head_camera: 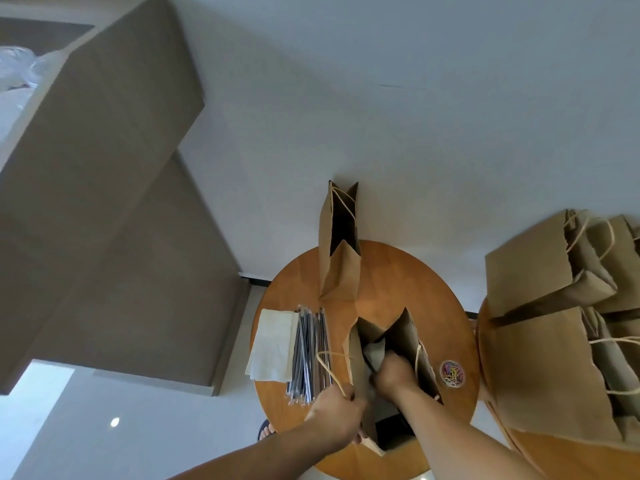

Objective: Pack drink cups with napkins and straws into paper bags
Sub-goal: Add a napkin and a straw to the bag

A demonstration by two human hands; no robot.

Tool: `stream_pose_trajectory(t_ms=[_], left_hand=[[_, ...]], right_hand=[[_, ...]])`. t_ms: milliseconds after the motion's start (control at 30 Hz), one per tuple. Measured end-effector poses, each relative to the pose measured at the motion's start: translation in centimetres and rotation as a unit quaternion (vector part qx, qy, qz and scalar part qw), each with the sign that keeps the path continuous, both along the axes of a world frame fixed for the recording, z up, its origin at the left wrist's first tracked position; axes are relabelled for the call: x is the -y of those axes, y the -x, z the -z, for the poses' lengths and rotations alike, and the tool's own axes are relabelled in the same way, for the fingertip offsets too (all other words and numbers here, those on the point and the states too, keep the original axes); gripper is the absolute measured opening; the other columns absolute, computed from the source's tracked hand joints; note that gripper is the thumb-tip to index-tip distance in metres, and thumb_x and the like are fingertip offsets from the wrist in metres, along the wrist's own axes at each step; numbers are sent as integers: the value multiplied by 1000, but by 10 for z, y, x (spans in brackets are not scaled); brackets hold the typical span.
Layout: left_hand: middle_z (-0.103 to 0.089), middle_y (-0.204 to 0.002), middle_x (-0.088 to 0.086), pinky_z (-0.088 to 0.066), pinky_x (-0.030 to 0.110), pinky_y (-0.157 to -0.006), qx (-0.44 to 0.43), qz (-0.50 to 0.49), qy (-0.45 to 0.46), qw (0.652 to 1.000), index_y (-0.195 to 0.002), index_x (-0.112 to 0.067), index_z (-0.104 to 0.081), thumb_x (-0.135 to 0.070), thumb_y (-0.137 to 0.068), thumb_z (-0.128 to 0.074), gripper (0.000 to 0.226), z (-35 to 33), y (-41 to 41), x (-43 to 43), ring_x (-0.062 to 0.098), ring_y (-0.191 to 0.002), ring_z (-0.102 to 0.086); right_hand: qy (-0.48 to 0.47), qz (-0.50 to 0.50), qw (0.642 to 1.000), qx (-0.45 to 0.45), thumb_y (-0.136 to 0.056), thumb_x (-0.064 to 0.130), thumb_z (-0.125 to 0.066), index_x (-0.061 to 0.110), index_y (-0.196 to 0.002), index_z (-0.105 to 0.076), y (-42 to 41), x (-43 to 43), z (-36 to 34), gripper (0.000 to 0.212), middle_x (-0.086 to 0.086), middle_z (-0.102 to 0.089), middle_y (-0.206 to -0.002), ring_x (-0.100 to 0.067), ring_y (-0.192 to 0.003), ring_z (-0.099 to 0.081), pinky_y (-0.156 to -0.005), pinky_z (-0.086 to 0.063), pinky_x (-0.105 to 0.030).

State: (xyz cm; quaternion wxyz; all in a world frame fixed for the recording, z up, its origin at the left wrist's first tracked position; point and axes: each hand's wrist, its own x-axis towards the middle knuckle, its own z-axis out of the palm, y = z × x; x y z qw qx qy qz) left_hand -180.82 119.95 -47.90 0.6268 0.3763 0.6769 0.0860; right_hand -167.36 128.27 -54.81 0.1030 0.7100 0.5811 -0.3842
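On the table, two bags; left grip clamps one's rim, right grip, buried inside, unreadable.

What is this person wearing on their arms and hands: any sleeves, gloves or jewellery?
Nothing shows. No sleeves appear anywhere up to the picture's lower edge. The left hand and right hand have no gloves, and no watch or bracelet sits at either wrist. No rings are visible, though the paper bag hides some fingers.

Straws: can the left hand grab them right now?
Probably, once it lets go: the left hand grips the bag, but the straws lie right beside it, nothing between.
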Motion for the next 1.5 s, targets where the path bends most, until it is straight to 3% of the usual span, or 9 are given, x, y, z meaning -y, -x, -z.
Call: stream_pose_trajectory(t_ms=[300, 533, 667, 767, 933, 1033, 1233, 1367, 1500], left_hand=[[-65, -71, 3, -58, 36, -79, -22, 74, -52, 996, -89, -20, -62, -35, -95, -48, 21, -2, 2, -3, 15, -65, -65], [-65, -91, -2, -55, 29, -63, -38, 129, -74, 988, -129, -31, -45, -51, -87, -42, 47, -4, -5, -8, 17, -78, -65], [-63, -87, -5, -57, 27, -63, -51, 134, -78, 987, -134, -35, -41, -55, -82, -40, 55, -6, -10, -10, 11, -74, -64], [-60, -83, -9, -51, 21, -56, -51, 145, -82, 985, -141, -35, -33, -62, -76, -43, 71, -12, -14, -11, 3, -66, -60], [-43, -138, -9, -40, 23, -83, 5, 155, -59, 986, -151, -45, -10, -62, -74, -58, 93, -17, -18, -8, 10, -110, -49], [-50, -127, -11, -43, 33, -98, 38, 151, -49, 987, -136, -47, -33, -59, -71, -67, 74, -20, -28, -4, 16, -114, -50], [-57, -122, -1, -49, 44, -98, -41, 133, -92, 986, -131, -34, -45, -56, -69, -67, 69, -22, -59, -1, 21, -112, -59], [-60, -115, 3, -54, 38, -90, -174, 151, -58, 971, -127, -17, -50, -37, -81, -60, 50, -22, -75, -5, 24, -107, -62], [-65, -111, 5, -55, 31, -81, -218, 147, -48, 964, -112, -14, -60, -22, -92, -49, 24, -21, -80, -4, 23, -104, -65]], right_hand=[[10, -101, 994, 30, -94, 9, -51, 18, -155, -18, 4, 12, -43, 70, -13, -11, -159, -36, -146, -17, -118, -24, -44], [-196, -252, 946, 59, -97, 35, -51, 17, -130, -56, -18, 17, -130, 38, -3, -53, -136, -24, -127, -46, -108, -38, -37], [-329, -177, 927, 12, -99, 39, -52, 25, -133, -57, -46, 11, -167, 38, 7, -58, -133, -13, -124, -52, -105, -41, -28], [-250, -38, 967, -34, -100, 46, -47, 24, -142, -47, -68, 5, -164, 48, 6, -53, -142, -15, -129, -51, -102, -43, -29], [8, 94, 982, -163, -101, 58, -33, 19, -146, -44, -83, 25, -126, 60, -2, -54, -139, -22, -128, -50, -108, -44, -43], [90, 89, 969, -214, -99, 62, -34, 21, -144, -48, -71, 41, -111, 62, -3, -52, -144, -24, -133, -47, -108, -40, -41], [86, 107, 938, -317, -100, 43, -42, 17, -98, -73, -55, 43, -116, 41, 0, -74, -95, -16, -96, -67, -72, -49, -22], [53, 103, 929, -352, -93, 38, -50, 1, -103, -65, -59, 41, -111, 41, -14, -70, -99, -30, -93, -65, -75, -48, -32], [4, -48, 962, -270, -102, 30, -45, 23, -131, -61, -74, 35, -106, 34, 7, -60, -133, -8, -119, -53, -98, -43, -23]])
